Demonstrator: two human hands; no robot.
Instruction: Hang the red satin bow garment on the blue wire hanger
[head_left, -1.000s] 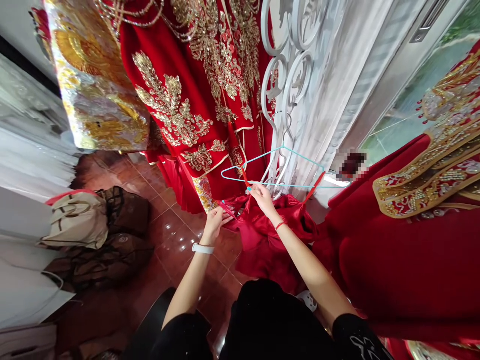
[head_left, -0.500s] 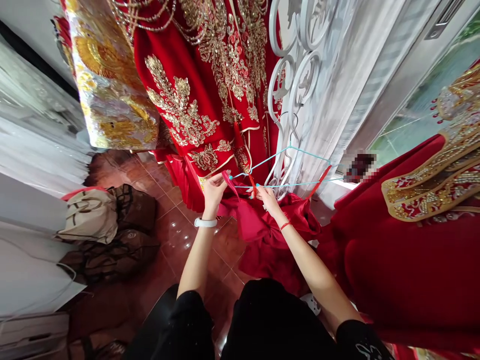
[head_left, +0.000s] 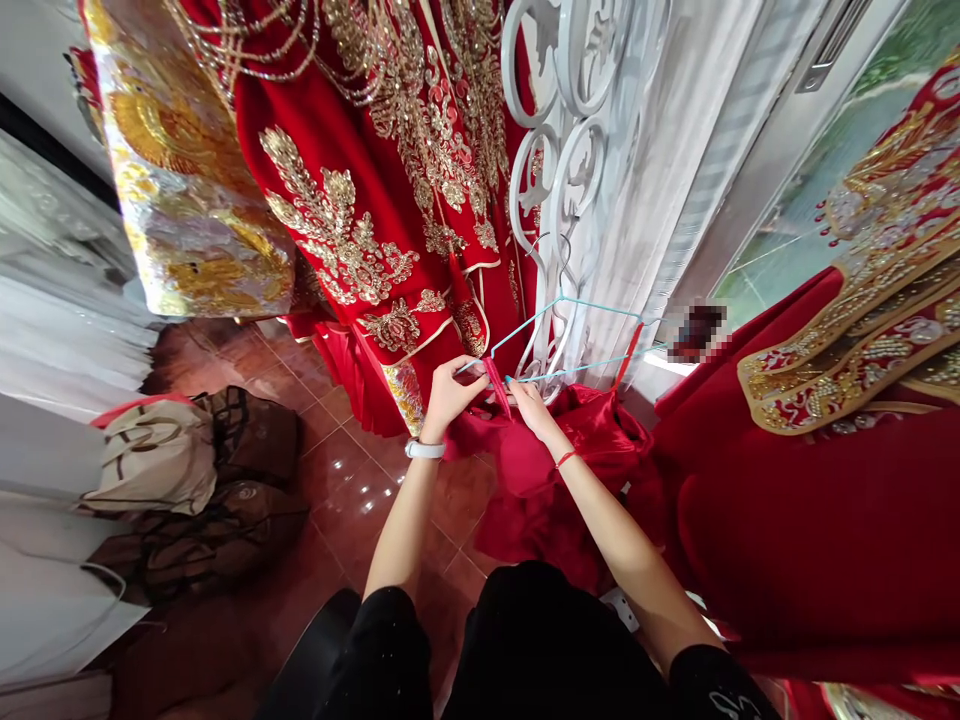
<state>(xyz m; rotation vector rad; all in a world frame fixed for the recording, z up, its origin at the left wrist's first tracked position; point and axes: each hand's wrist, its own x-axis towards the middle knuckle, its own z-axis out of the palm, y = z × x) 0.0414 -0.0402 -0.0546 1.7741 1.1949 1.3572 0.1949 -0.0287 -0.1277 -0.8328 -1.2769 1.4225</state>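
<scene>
Red satin strap (head_left: 495, 380) pinched at a pale blue wire hanger (head_left: 600, 309)

The right hand (head_left: 534, 408) pinches the strap between its fingertips, just at the hanger's lower wire. The left hand (head_left: 450, 398), fingers curled and closed, grips the hanger's near tip beside it. A second red strap (head_left: 628, 355) runs from the hanger's far arm down to the red satin garment (head_left: 555, 470) bunched below the hands. The hanger's hook sits on a white scrollwork rack (head_left: 581, 170), beside a gold-embroidered red gown (head_left: 337, 225). Further left, a canvas tote bag (head_left: 154, 460) rests near the brown tile floor (head_left: 352, 490).
</scene>
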